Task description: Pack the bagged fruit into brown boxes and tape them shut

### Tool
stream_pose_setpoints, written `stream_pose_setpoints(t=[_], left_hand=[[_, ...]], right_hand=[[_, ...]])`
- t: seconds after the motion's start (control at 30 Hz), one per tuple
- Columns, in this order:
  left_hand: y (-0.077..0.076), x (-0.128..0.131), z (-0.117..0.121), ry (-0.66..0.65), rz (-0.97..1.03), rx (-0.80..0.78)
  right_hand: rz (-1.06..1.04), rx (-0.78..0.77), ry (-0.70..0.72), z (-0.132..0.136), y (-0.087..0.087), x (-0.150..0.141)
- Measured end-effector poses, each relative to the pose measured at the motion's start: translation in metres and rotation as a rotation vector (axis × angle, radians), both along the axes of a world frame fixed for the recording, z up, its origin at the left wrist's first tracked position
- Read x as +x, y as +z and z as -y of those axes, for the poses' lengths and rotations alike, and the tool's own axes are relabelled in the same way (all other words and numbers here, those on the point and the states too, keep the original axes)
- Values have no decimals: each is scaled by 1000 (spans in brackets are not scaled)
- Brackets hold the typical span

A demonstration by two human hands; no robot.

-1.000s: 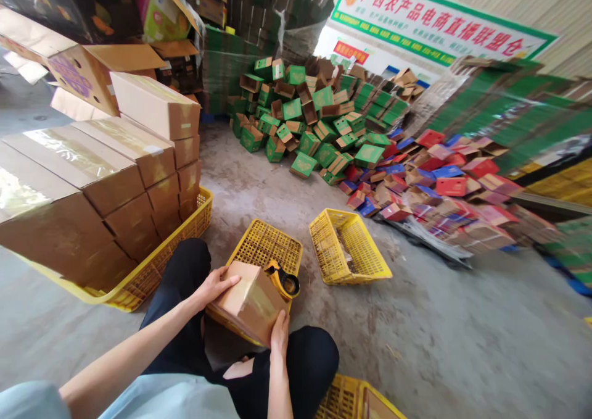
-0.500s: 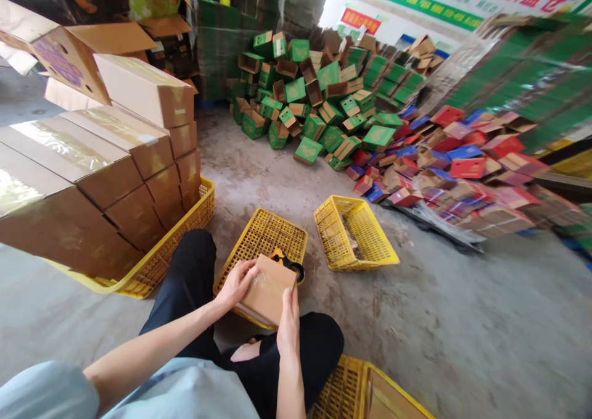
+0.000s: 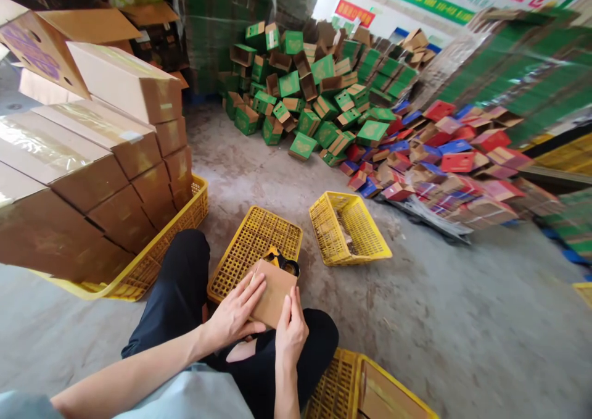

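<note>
A small brown cardboard box [image 3: 276, 292] is held tilted above my lap, between both hands. My left hand [image 3: 238, 308] lies along its left side, with the fingers stretched over the top face and the thumb at the near edge. Gripping the right edge is my right hand [image 3: 291, 323], its fingers bent round the side. Just beyond the box, a tape dispenser [image 3: 283, 261] in yellow and black rests on an upturned yellow crate [image 3: 252, 237], partly hidden by the box.
At left, a yellow crate [image 3: 202, 200] holds stacked taped cartons [image 3: 106, 160]. Another yellow crate [image 3: 370, 240] stands ahead on the right. A crate with cardboard [image 3: 383, 391] sits by my right knee. Heaps of green boxes [image 3: 289, 86] and red and blue boxes [image 3: 456, 160] lie farther back.
My left hand has slid from the box's far left edge onto its top face. The box has turned slightly and come a little closer. The view has shifted slightly.
</note>
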State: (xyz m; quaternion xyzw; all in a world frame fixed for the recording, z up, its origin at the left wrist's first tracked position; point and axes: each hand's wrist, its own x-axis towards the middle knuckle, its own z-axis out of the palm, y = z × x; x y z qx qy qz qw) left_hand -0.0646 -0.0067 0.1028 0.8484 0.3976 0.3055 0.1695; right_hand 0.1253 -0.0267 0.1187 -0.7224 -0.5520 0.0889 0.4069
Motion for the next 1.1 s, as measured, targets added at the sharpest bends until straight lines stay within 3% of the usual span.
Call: stream_pose_setpoints(t=[0.17,0.33,0.73,0.9,1.1], left_hand=[[-2,-3,-7,13,-55,-15],[1,-3,-5,-1,-17,-45],[-15,-14,-15,-104,92,-41],[-12,-11,-10,-72,144,-88],[-15,-7,-11,-48,220,-103]], right_hand=[[224,-2,129,25,3,0],[273,-13,181,50,6,-1],[305,-29,118,11,10,-4],[365,-61,134,20,6,-23],[351,-82,280,15,0,-56]])
